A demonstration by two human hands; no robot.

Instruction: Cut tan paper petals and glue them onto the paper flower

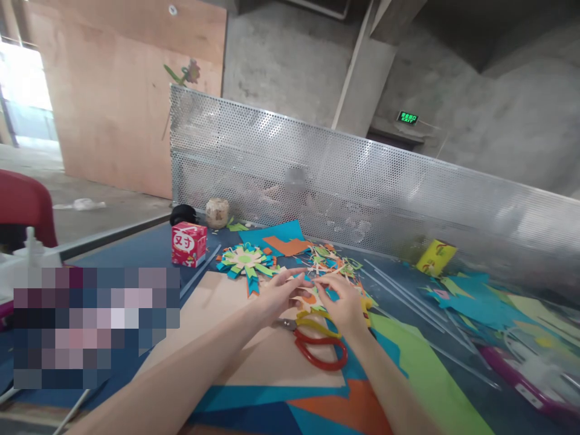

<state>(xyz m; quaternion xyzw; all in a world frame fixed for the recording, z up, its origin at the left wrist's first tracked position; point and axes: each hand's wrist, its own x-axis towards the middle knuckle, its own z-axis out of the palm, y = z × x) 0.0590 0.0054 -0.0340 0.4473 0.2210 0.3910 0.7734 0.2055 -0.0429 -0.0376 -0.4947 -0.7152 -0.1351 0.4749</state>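
Note:
My left hand (281,296) and my right hand (342,299) meet fingertip to fingertip above the beige sheet (217,356). The fingers of both are bent into a pinch. What they hold is too small and too hidden to name; bits of blue paper show between and behind them. Right below the hands lie scissors (321,357) with one red and one yellow handle, partly covered by my right hand. Beyond my left hand rests a layered paper flower (246,260) in green, blue and cream.
Paper scraps (328,257) are heaped behind the hands. A red box (189,244) stands back left, a yellow packet (435,258) back right. Clear rods (403,296) and a green sheet (419,362) lie to the right. A perforated metal screen (272,145) borders the table.

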